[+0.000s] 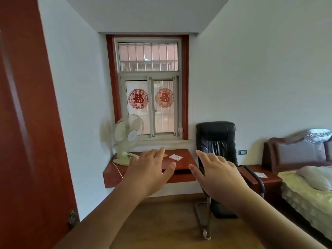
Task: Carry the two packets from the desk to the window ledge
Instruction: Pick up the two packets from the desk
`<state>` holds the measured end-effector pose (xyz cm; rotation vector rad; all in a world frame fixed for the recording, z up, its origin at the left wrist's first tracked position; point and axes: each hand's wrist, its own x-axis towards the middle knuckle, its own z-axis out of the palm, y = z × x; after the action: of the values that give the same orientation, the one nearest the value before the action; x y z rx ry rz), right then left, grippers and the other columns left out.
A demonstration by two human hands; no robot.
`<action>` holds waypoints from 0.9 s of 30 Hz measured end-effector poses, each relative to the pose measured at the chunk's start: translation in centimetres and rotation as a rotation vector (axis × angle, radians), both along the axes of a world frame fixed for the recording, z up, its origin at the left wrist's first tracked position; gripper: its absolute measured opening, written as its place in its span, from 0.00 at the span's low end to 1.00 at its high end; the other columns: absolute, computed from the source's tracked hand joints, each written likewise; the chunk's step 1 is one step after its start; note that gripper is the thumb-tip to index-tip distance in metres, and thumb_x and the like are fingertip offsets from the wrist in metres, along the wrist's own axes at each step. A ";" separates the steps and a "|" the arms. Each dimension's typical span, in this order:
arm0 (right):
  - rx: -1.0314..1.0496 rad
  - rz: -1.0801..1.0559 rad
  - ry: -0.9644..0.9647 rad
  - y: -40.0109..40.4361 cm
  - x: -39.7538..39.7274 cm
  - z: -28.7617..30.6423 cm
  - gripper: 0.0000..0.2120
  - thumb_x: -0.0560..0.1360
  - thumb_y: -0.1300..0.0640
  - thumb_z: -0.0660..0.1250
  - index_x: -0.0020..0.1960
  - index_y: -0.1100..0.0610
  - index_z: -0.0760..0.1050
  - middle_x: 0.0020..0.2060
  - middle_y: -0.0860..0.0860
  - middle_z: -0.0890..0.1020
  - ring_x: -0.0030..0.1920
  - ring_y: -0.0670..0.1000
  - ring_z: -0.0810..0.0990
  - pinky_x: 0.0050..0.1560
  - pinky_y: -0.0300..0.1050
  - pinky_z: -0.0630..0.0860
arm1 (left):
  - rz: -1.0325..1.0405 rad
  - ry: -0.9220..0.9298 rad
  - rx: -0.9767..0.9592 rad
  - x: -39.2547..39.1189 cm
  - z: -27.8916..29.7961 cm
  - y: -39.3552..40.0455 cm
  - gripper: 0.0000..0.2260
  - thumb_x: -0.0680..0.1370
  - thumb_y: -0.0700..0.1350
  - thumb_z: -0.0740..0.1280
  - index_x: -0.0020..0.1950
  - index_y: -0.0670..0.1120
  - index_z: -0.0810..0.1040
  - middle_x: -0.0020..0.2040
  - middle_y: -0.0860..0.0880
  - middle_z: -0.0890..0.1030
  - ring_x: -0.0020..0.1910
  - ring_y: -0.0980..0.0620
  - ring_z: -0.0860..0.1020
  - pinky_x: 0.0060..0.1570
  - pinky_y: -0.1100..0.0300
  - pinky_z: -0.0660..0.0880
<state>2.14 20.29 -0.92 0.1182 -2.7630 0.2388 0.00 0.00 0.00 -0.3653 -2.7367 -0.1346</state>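
A white packet (175, 157) lies flat on the red-brown wall desk (183, 177) under the window. A small yellow packet (165, 155) lies just left of it, partly hidden behind my left hand. My left hand (150, 169) is stretched forward, fingers apart, holding nothing. My right hand (217, 173) is also stretched out, fingers spread and empty, in front of the chair. Both hands are well short of the desk. The pale window ledge (161, 141) runs below the window frame, just above the desk.
A white table fan (128, 135) stands on the desk's left end, its cord hanging down. A black office chair (216, 141) stands right of the desk. A bedside cabinet (260, 180) and bed (309, 187) are at the right. A red door (27, 123) is at my left.
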 end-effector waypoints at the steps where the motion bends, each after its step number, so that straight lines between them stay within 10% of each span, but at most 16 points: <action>1: -0.010 0.005 0.005 0.9 -0.7 -0.1 0.34 0.79 0.32 0.46 0.80 0.47 0.51 0.76 0.50 0.68 0.75 0.55 0.67 0.73 0.56 0.65 | 0.004 -0.017 0.003 -0.7 -0.2 0.8 0.35 0.77 0.69 0.43 0.81 0.53 0.50 0.81 0.50 0.63 0.78 0.48 0.62 0.73 0.41 0.63; 27: 0.070 0.062 -0.065 -2.4 -25.2 -5.3 0.32 0.80 0.33 0.45 0.79 0.48 0.55 0.77 0.50 0.66 0.79 0.55 0.59 0.78 0.57 0.55 | 0.048 -0.094 -0.118 -24.9 -6.1 -0.8 0.35 0.78 0.68 0.42 0.79 0.52 0.57 0.79 0.50 0.66 0.77 0.48 0.62 0.74 0.42 0.60</action>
<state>-23.06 17.88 -6.18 0.2177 -2.8358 0.1653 -24.91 -0.79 -6.09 -0.3329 -2.8517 0.0231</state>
